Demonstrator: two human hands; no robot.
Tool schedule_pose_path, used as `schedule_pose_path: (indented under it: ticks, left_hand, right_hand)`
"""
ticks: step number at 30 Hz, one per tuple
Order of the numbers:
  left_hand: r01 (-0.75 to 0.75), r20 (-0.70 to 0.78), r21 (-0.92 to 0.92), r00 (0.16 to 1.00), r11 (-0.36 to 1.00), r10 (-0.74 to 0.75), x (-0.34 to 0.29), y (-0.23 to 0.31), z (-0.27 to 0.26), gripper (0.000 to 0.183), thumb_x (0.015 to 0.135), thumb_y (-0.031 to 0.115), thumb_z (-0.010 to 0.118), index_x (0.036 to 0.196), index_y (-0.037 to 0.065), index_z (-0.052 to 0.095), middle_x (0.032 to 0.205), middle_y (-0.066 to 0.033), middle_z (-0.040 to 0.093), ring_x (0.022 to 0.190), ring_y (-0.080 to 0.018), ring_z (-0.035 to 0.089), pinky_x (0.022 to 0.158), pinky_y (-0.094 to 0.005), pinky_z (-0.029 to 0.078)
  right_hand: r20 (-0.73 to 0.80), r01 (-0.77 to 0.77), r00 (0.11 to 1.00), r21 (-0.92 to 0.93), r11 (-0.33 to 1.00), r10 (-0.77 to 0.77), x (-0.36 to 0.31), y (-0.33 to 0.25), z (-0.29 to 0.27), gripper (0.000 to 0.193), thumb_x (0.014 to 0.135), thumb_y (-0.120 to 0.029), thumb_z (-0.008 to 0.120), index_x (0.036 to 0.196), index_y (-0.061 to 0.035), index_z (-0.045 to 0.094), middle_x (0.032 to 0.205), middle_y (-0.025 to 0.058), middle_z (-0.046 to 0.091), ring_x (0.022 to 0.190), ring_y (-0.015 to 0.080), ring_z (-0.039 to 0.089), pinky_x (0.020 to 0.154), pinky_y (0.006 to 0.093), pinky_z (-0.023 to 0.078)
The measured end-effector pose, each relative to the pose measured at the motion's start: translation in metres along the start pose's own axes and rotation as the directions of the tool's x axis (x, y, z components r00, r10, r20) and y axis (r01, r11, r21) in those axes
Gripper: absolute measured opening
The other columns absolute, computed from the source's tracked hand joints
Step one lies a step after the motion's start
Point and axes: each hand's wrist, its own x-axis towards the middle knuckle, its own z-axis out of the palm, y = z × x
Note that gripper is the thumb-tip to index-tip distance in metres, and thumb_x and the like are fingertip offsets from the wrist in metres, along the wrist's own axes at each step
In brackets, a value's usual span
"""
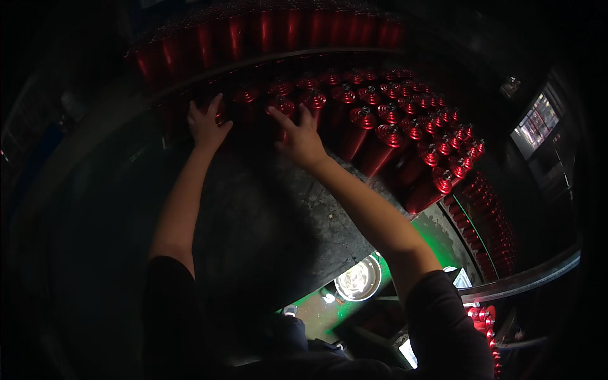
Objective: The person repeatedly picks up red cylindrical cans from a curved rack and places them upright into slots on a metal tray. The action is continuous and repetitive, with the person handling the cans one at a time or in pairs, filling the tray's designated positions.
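Note:
Many red metal cylinders with ringed, stepped tops stand upright in close rows on a dark worktop. My left hand reaches to the left end of the front row, fingers spread beside a dim red cylinder top. Further right, my right hand has its fingers apart at the near side of another red cylinder top. Its fingertips overlap the cylinders there; deep shadow hides whether they touch. No grasp shows in either hand.
Behind the rows stands a further bank of red cylinders. More cylinders line the right, past the worktop's edge. Below are a lit round pan-like object on a green floor and a curved metal rail. A bright window is far right.

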Motion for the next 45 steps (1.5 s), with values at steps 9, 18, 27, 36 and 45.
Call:
schedule_pose_path:
  ticks: [9,18,27,36,45]
  left_hand:
    - [-0.18,-0.108,-0.039,0.979,0.983,0.175,0.02,-0.059,0.058,0.065,0.079,0.036,0.083,0.138,0.029,0.057,0.13,-0.0301,0.055,0.118,-0.048,0.052,0.098,-0.0525,0.047]
    - [-0.177,-0.151,-0.085,0.975,0.981,0.163,-0.025,-0.027,0.027,0.055,0.086,0.033,0.08,0.137,0.025,0.061,0.137,-0.0259,0.052,0.124,-0.0424,0.05,0.104,-0.0476,0.045]
    - [0.074,0.326,-0.553,0.936,0.83,0.134,-0.13,0.146,-0.106,0.051,0.092,0.011,0.067,0.142,0.009,0.056,0.147,-0.012,0.05,0.13,-0.0276,0.051,0.109,-0.0411,0.045]
    - [0.911,0.732,-0.412,0.353,-0.035,0.582,-0.281,0.374,-0.052,0.07,0.087,0.03,0.071,0.148,0.011,0.044,0.135,-0.0192,0.058,0.122,-0.0353,0.059,0.105,-0.051,0.051]
    - [0.581,0.262,0.811,-0.245,-0.075,0.933,-0.358,0.477,0.091,0.072,0.095,0.05,0.06,0.143,-0.002,0.046,0.134,-0.0319,0.049,0.121,-0.0513,0.047,0.091,-0.0551,0.056]
  right_hand:
    - [0.008,-0.369,0.928,-0.1,0.924,0.371,0.092,0.015,0.092,0.066,0.076,-0.031,0.083,0.136,-0.0376,0.056,0.15,0.0241,0.031,0.124,0.0454,0.046,0.091,0.0497,0.057]
    - [-0.219,-0.115,0.967,0.08,0.99,0.13,0.032,0.032,0.094,0.062,0.063,-0.02,0.085,0.121,-0.0338,0.067,0.141,0.0286,0.036,0.122,0.0464,0.042,0.096,0.0507,0.051]
    - [-0.293,-0.115,0.737,0.833,0.541,0.608,-0.205,0.08,-0.092,0.057,0.077,-0.016,0.083,0.13,-0.0095,0.062,0.116,0.0066,0.063,0.108,0.0166,0.06,0.097,0.0322,0.048]
    - [0.238,0.293,0.527,0.85,-0.438,0.816,-0.47,0.174,-0.203,0.048,0.093,-0.046,0.067,0.128,-0.0139,0.056,0.122,0.0091,0.065,0.111,0.0252,0.066,0.094,0.0502,0.056]
    - [0.443,0.486,0.369,0.657,-0.576,0.817,-0.53,0.239,-0.19,0.044,0.09,-0.037,0.064,0.126,-0.0111,0.058,0.126,0.0122,0.062,0.116,0.0287,0.059,0.101,0.0458,0.05]
